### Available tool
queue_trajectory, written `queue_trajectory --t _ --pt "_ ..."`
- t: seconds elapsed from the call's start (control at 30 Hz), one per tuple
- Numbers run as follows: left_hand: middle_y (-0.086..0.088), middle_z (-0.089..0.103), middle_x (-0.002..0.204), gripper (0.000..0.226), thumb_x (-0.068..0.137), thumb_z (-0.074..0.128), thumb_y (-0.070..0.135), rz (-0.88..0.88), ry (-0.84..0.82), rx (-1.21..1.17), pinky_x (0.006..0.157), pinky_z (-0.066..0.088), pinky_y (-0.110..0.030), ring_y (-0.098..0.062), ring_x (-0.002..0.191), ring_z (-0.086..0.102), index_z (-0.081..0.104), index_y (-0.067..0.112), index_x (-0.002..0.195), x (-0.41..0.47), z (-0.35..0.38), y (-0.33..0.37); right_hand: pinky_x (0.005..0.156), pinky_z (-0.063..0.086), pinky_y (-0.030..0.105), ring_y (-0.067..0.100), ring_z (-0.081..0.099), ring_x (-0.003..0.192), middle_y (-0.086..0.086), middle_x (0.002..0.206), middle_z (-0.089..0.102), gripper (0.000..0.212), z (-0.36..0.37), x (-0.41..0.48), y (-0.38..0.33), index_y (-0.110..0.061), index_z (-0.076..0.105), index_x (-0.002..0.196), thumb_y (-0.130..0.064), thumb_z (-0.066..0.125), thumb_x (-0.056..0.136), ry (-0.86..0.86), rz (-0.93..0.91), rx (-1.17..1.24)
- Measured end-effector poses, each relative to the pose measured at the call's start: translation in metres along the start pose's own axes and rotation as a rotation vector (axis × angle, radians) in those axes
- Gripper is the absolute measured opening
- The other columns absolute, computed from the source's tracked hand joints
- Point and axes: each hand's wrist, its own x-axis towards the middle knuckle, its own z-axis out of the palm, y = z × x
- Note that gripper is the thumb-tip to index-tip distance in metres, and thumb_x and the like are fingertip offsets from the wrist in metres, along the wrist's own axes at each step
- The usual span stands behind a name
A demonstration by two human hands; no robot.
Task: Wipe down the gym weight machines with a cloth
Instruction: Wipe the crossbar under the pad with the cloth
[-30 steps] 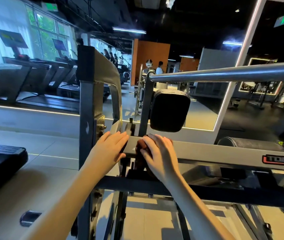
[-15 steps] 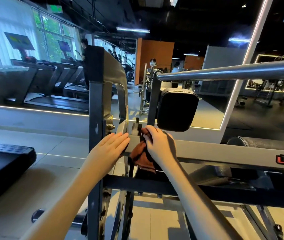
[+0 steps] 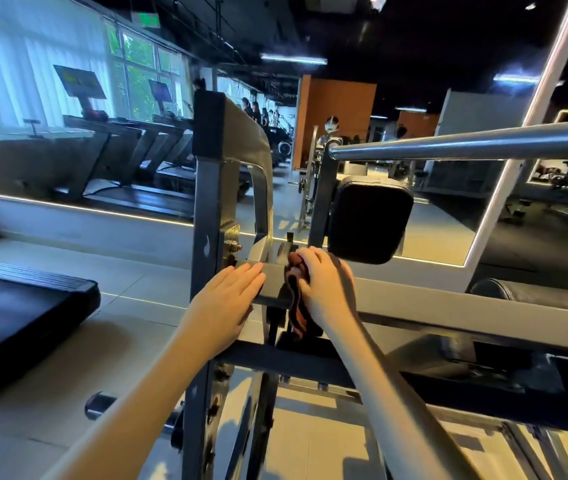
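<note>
Since a second ago the right grip (image 3: pixel 327 289) has gone from lying flat over the cloth (image 3: pixel 298 306) to curling its fingers round it, and the cloth now hangs out below. Forearm reaching up from the lower right, it clutches the reddish-brown cloth against the machine's grey beam (image 3: pixel 449 306). The cloth's long axis runs vertical, its bunched top at the fingers and its loose end pointing floorward. Just left, the left grip (image 3: pixel 227 303) lies released, fingers straight, flat on the beam's end. A black pad (image 3: pixel 369 220) sits above.
</note>
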Motion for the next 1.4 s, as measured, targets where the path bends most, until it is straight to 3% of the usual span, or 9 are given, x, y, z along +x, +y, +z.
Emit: queue_trajectory --t 0.2,0.33,0.5,0.63,0.87,1.07,1.2,1.3,1.4 --pt "-0.006 0.047 0.144 0.066 0.080 0.074 0.025 -0.069 -0.045 0.027 0.110 0.021 -0.042 -0.025 0.133 0.044 0.047 0.014 0.139 0.000 -0.003 0.007 0.102 0.044 0.044 0.028 0.056 0.122 0.006 0.131 0.061 0.045 -0.002 -0.042 0.031 -0.018 0.062 0.123 -0.024 0.075 0.081 0.070 -0.278 -0.094" --pt "-0.008 0.061 0.129 0.065 0.066 0.085 0.027 -0.099 0.002 0.087 0.099 0.035 -0.044 -0.027 0.119 0.059 0.062 0.011 0.125 -0.011 -0.007 0.010 0.086 0.043 0.029 0.020 0.062 0.103 -0.001 0.111 0.068 0.027 -0.012 -0.004 0.021 -0.025 0.062 0.119 -0.030 0.058 0.093 0.042 -0.074 0.018" --pt "-0.012 0.059 0.131 0.069 0.063 0.086 0.023 -0.174 0.048 0.133 0.097 0.042 -0.048 -0.030 0.120 0.057 0.061 0.007 0.125 -0.020 -0.016 0.012 0.112 0.030 0.049 0.032 0.043 0.132 0.010 0.137 0.052 0.040 0.011 -0.024 0.000 -0.019 0.056 0.129 -0.032 0.052 0.091 -0.015 -0.152 0.017" --pt "-0.017 0.049 0.140 0.074 0.065 0.083 0.017 -0.232 0.079 0.112 0.101 0.033 -0.050 -0.034 0.129 0.047 0.053 0.003 0.132 -0.023 -0.021 0.015 0.107 0.039 0.045 0.028 0.053 0.126 0.008 0.133 0.059 0.049 0.003 -0.041 0.024 -0.018 0.060 0.123 -0.024 0.077 0.078 0.130 -0.331 -0.092" --pt "-0.014 0.029 0.153 0.086 0.076 0.075 0.018 -0.340 0.096 -0.043 0.110 0.022 -0.045 -0.028 0.141 0.026 0.026 0.006 0.146 -0.023 -0.033 0.000 0.113 0.029 0.046 0.024 0.043 0.128 -0.002 0.126 0.057 0.039 0.015 -0.008 -0.012 -0.024 0.054 0.127 -0.046 0.050 0.094 -0.059 -0.070 0.046" --pt "-0.008 0.018 0.158 0.074 0.088 0.063 0.022 -0.338 0.083 -0.135 0.116 0.014 -0.042 -0.023 0.144 0.016 0.024 0.007 0.149 0.000 -0.047 -0.026 0.102 0.043 0.045 0.030 0.057 0.120 0.007 0.131 0.060 0.050 0.024 -0.020 -0.008 -0.021 0.059 0.125 -0.041 0.071 0.082 0.028 -0.325 -0.178" --pt "0.006 -0.004 0.154 0.069 0.096 0.053 0.025 -0.291 0.041 -0.188 0.115 0.000 -0.032 -0.010 0.142 -0.003 0.012 0.014 0.151 -0.003 -0.042 -0.036 0.094 0.042 0.036 0.021 0.060 0.109 -0.004 0.117 0.065 0.033 0.019 0.013 -0.029 -0.025 0.056 0.125 -0.039 0.054 0.095 -0.045 -0.153 -0.054" --pt "0.009 -0.006 0.154 0.069 0.097 0.049 0.026 -0.275 0.039 -0.213 0.114 -0.003 -0.030 -0.008 0.143 -0.006 0.004 0.018 0.148 -0.003 -0.038 -0.040 0.105 0.036 0.038 0.021 0.053 0.119 -0.002 0.125 0.059 0.039 0.036 0.004 -0.058 -0.025 0.053 0.128 -0.040 0.055 0.092 0.003 -0.090 -0.066" --pt "0.005 0.002 0.155 0.064 0.097 0.045 0.030 -0.271 0.067 -0.188 0.115 0.004 -0.037 -0.009 0.143 -0.003 0.008 0.016 0.148 -0.004 -0.031 -0.046 0.111 0.033 0.040 0.023 0.049 0.129 0.002 0.136 0.056 0.046 0.046 -0.021 -0.052 -0.023 0.054 0.130 -0.040 0.062 0.088 0.037 -0.240 -0.126"
